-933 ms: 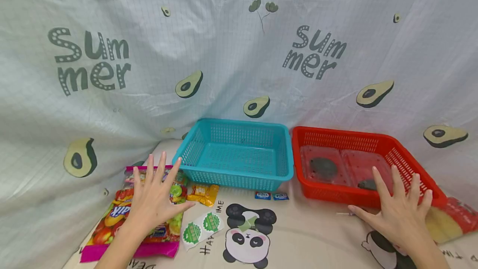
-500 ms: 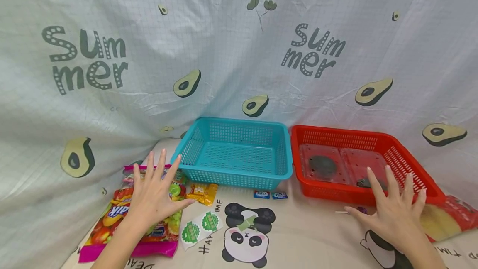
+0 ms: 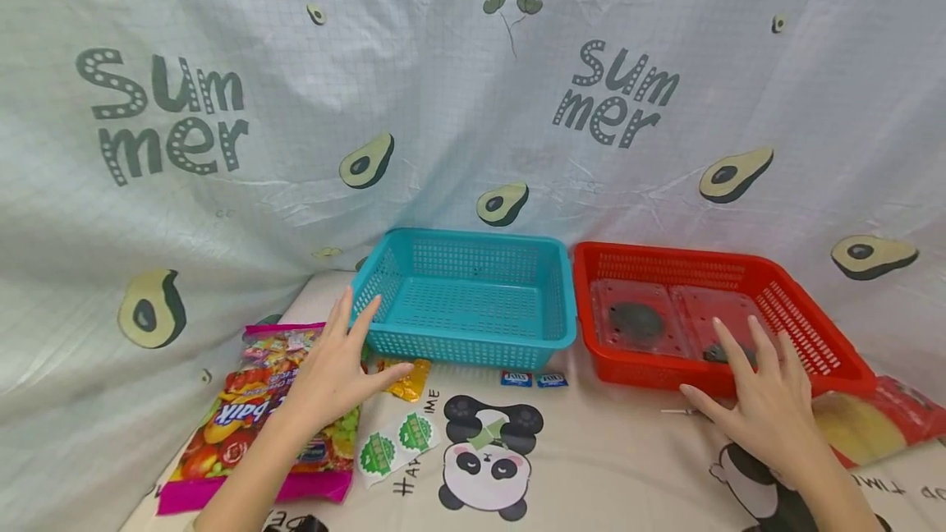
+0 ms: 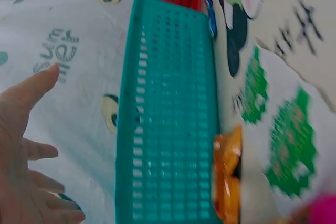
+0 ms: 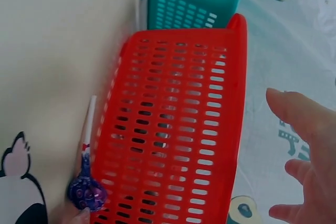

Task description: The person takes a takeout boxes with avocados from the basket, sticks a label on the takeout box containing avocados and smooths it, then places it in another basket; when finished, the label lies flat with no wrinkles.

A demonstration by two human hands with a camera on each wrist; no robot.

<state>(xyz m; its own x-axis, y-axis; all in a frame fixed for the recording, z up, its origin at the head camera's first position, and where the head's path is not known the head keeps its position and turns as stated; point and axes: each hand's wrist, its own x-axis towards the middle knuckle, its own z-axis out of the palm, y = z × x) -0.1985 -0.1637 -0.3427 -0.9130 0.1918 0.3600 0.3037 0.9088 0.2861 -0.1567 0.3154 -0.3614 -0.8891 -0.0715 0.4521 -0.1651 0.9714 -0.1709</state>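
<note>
Spread and holding nothing, a person's left hand [image 3: 332, 376] hangs near a teal basket [image 3: 466, 349], the right hand [image 3: 772, 409] near a red basket [image 3: 650, 372]. The right-wrist view shows a purple lollipop [image 5: 86, 193] beside the red basket; in the head view, the right hand apparently hides its candy end.

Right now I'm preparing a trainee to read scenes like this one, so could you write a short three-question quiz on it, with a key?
1. How many round green stickers lie beside the candy bag?
2. True or false: neither the left hand nor the right hand is holding anything.
3. Where is the lollipop?
A) in the blue basket
B) on the tablecloth beside the red basket
C) on the candy bag

Key:
1. Two.
2. True; the fingers of both are spread.
3. B.
</note>
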